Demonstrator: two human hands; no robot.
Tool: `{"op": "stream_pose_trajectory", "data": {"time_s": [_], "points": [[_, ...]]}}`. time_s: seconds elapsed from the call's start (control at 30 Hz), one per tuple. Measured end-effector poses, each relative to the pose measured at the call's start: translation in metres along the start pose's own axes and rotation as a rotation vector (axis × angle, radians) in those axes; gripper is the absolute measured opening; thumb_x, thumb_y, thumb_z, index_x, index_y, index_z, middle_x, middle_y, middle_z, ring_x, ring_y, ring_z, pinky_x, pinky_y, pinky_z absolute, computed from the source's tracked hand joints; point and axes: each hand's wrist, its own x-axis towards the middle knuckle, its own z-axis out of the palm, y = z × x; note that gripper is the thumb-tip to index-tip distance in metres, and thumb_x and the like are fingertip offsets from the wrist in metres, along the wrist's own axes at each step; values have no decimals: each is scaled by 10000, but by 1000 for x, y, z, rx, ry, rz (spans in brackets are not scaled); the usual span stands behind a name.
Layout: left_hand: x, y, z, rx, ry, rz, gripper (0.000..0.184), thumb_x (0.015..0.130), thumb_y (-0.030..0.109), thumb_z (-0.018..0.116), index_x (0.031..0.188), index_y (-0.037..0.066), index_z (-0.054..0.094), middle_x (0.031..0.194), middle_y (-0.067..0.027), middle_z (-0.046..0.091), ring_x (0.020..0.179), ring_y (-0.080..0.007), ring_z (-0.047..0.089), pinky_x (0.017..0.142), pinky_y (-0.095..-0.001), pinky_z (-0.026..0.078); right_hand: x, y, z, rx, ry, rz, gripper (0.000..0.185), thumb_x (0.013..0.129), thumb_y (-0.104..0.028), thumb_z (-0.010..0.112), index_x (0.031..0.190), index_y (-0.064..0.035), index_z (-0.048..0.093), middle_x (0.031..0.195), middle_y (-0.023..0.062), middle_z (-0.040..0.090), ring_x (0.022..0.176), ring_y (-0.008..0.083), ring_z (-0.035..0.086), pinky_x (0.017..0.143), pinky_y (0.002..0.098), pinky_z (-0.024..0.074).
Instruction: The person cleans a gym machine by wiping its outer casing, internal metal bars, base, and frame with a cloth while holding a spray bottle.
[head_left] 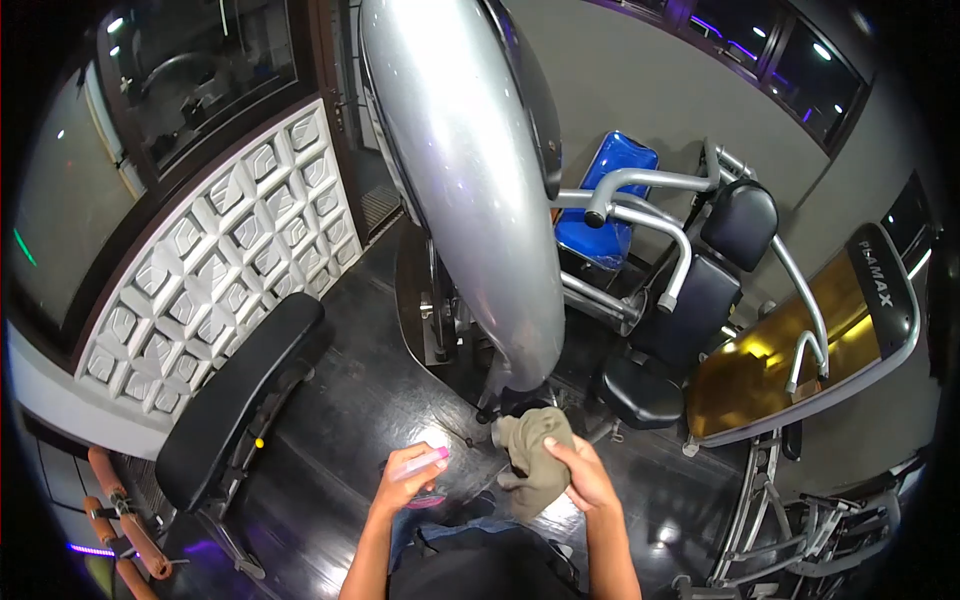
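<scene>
My left hand (402,482) is closed round a small clear bottle (421,464) with a pink cap, held tilted at the lower middle of the view. To its right, my right hand (587,477) grips a crumpled olive-grey cloth (540,462), thumb on top and the other fingers partly hidden behind it. Bottle and cloth are apart. Just beyond the cloth is the lower end of a large silver machine housing (480,190).
A black padded bench (240,400) stands at the left, before a white patterned wall panel (240,240). On the right are a machine with a black seat (642,392), a blue chair (595,240) and a gold panel (790,350). Dark glossy floor (370,360) lies between.
</scene>
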Motion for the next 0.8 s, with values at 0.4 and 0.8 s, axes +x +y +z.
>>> {"op": "stream_pose_trajectory", "data": {"time_s": [0.4,0.8], "points": [[60,49,-96,142,-293,24,208,874,208,739,798,34,653,690,4,593,573,-69,541,535,-245,394,46,104,90,-362,424,-591,308,855,32,697,1148,-4,608,1142,101,681,1108,165,624,978,309,470],[87,50,-151,323,-559,-78,221,879,219,734,794,34,648,677,-8,592,578,-75,553,550,-246,414,173,194,84,1002,586,-371,302,1029,-225,467,1184,-14,617,1173,117,677,1101,258,634,979,417,503]]}}
